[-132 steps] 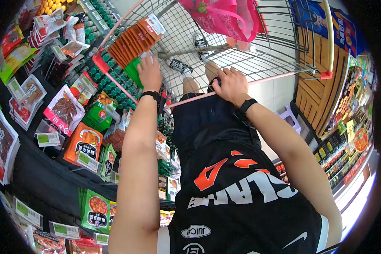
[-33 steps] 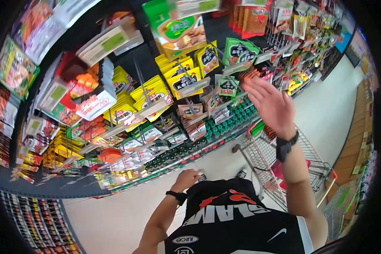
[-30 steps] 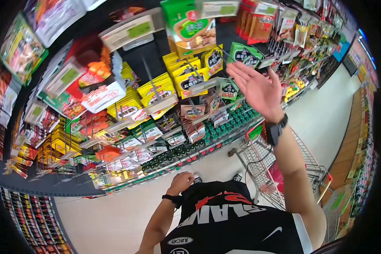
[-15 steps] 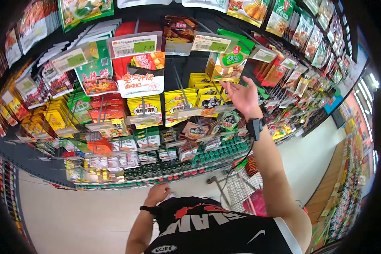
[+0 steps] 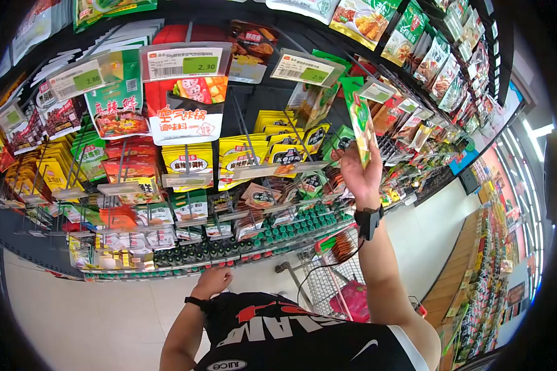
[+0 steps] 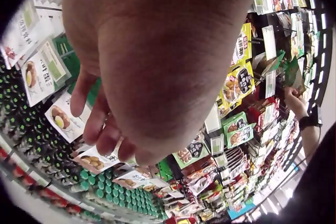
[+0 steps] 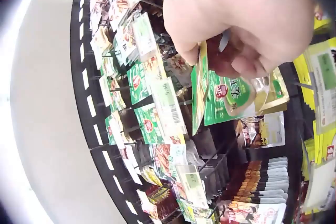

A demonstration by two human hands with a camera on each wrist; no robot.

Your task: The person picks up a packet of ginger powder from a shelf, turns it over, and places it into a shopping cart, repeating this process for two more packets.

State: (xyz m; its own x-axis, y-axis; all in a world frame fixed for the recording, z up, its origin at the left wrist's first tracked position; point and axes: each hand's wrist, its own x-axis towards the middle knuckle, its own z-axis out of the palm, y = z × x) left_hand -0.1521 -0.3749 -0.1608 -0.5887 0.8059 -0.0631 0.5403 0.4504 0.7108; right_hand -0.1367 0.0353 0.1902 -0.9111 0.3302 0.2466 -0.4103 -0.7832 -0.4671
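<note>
My right hand (image 5: 361, 175) pinches a green-and-gold seasoning pouch (image 5: 356, 112), held up in front of the shelf. In the right wrist view, the pouch (image 7: 198, 91) shows nearly edge-on beside the thumb. Behind it hangs another pouch of the same kind (image 7: 231, 98), overlapped by my right hand (image 7: 236, 24). Down in front of my body, my left hand (image 5: 211, 281) hangs loosely with nothing in it. The left wrist view shows its relaxed fingers (image 6: 107, 134), with racks of sachets beyond them.
Price-tag holders (image 5: 306, 67) and hooks jut from the shelf around my right hand. Yellow sachets (image 5: 284, 154) hang lower, above green-capped bottles (image 5: 291, 232). A shopping cart (image 5: 319, 290) with a pink bag (image 5: 351, 301) stands below my right arm, a cable dangling over it.
Earlier both hands were at the cart. Then my right hand rose, open, to the shelf; now it holds a green pouch pulled out from the hanging ones. The left stays low.
</note>
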